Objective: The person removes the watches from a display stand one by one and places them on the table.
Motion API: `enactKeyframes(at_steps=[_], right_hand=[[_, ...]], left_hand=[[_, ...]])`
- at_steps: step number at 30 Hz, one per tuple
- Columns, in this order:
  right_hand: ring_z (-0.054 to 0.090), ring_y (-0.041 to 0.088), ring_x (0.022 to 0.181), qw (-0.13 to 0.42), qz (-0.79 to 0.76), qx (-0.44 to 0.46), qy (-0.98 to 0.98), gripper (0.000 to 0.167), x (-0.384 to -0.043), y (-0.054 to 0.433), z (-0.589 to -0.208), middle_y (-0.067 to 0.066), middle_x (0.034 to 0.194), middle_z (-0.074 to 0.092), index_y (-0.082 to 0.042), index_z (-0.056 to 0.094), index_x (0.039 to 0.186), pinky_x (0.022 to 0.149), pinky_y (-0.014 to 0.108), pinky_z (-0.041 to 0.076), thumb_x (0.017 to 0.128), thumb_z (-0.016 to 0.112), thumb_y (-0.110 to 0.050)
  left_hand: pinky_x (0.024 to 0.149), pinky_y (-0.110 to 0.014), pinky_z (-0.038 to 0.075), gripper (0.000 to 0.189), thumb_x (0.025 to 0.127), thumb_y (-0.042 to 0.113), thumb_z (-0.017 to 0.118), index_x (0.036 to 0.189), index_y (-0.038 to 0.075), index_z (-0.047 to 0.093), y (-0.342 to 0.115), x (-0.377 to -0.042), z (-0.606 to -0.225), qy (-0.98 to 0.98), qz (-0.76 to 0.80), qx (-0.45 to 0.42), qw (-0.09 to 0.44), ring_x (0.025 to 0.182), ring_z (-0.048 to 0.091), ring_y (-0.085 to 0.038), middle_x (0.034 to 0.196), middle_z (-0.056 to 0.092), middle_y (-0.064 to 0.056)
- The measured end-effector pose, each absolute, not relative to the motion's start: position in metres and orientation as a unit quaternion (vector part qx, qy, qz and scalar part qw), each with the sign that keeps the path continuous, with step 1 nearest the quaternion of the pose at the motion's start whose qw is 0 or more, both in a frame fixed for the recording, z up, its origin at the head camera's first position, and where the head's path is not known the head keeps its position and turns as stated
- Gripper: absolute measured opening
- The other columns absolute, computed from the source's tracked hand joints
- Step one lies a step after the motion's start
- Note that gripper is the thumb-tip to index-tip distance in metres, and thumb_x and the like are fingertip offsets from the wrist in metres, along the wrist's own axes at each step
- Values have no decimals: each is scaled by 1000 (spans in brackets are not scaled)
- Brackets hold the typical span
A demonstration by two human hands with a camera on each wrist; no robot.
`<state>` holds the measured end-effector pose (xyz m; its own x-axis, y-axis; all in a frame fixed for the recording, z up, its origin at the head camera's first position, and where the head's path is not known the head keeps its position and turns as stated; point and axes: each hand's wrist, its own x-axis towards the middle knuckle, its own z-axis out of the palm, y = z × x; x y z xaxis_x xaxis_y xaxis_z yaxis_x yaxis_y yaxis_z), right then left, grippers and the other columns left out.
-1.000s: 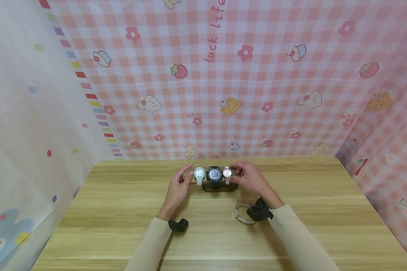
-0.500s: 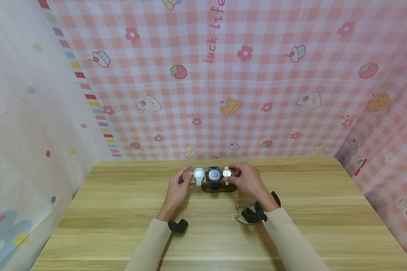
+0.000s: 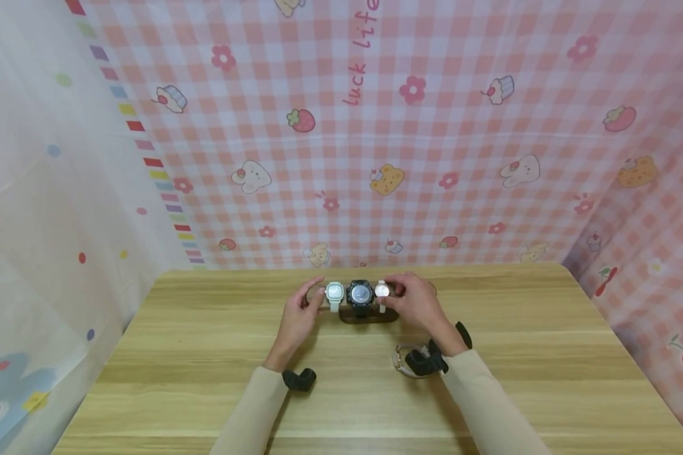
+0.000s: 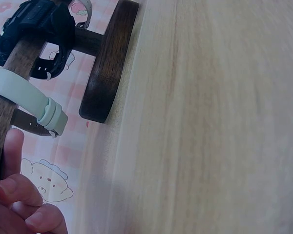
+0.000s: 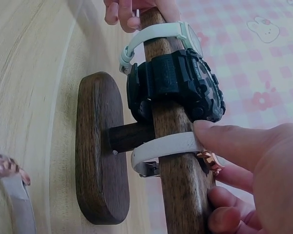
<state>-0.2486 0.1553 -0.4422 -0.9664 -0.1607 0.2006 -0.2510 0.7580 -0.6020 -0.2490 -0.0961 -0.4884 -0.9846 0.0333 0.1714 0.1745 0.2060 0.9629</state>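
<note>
A dark wooden watch stand (image 5: 100, 146) carries three watches on its crossbar. They are a pale green square-faced one (image 3: 334, 291), a bulky black one (image 3: 361, 293) in the middle, and a small white-strapped rose-gold one (image 5: 173, 146) on the right. My left hand (image 3: 298, 317) holds the bar's left end, beside the pale green watch; its fingers (image 4: 12, 151) show at the bar in the left wrist view. My right hand (image 3: 422, 306) pinches the rose-gold watch, the thumb at its strap edge close to the black watch. Its case is partly hidden by the thumb and fingers.
Another light-strapped watch with gold links (image 3: 398, 359) lies on the wooden table (image 3: 205, 379), partly under the right wrist's black camera mount (image 3: 427, 361). A pink checked cloth (image 3: 341, 158) hangs behind the table's back edge.
My right wrist has turned and its forearm shifted slightly left, the fingers staying at the rose-gold watch. The left hand and the stand look unmoved.
</note>
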Motion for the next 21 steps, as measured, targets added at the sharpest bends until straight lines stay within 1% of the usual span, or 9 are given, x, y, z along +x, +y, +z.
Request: enactKeyframes(at_steps=[2,5,7,12,14,18,19,21], right_hand=[[50,16,71,70,331,106,-935,41,-249,155,-442,2,80,55,-7,73,116,67,30,38,81,84,-25],[50,15,70,69,328,102,-937,41,-249,155,-442,1,79,55,-8,73,117,68,31,38,81,83,-25],[50,15,70,69,326,103,-937,40,-248,154,-442,1,78,56,-8,73,117,68,31,38,82,83,-24],[52,14,70,70,331,104,-935,39,-247,154,-439,0,77,58,-7,73,118,66,30,40,82,82,-21],[52,14,69,67,334,101,-935,40,-246,154,-439,0,76,59,-6,72,118,66,30,40,83,82,-20],[51,15,69,60,347,92,-931,40,-246,154,-438,1,77,59,-4,71,120,62,28,40,83,81,-16],[51,15,69,58,353,90,-929,40,-245,155,-438,2,77,59,-3,71,120,61,27,40,83,81,-15],[51,15,70,56,363,88,-926,40,-245,156,-438,3,78,59,-2,71,119,60,27,41,82,81,-12]], left_hand=[[66,-38,57,35,101,16,58,135,5,60,-95,-244,-479,-774,-628,-67,49,76,57,-47,71,49,-1],[71,-48,58,35,102,15,58,135,4,60,-95,-241,-474,-772,-629,-71,45,75,55,-47,71,49,-1],[75,-53,57,35,102,15,57,135,5,60,-95,-240,-472,-774,-628,-71,42,74,55,-43,71,48,0],[77,-56,56,34,102,16,57,134,6,60,-95,-240,-472,-775,-628,-67,38,76,55,-43,71,48,-1],[77,-57,56,34,102,16,57,134,7,61,-95,-240,-472,-775,-627,-66,40,72,56,-37,72,48,-1],[76,-56,56,34,102,17,58,134,6,61,-96,-240,-472,-777,-624,-69,43,64,52,-15,72,48,-1],[76,-56,56,34,102,17,58,134,6,61,-96,-240,-471,-778,-623,-69,43,64,51,-13,71,47,-1],[75,-53,57,35,102,17,58,134,6,60,-96,-240,-471,-780,-621,-69,43,63,51,-13,71,48,-1]])
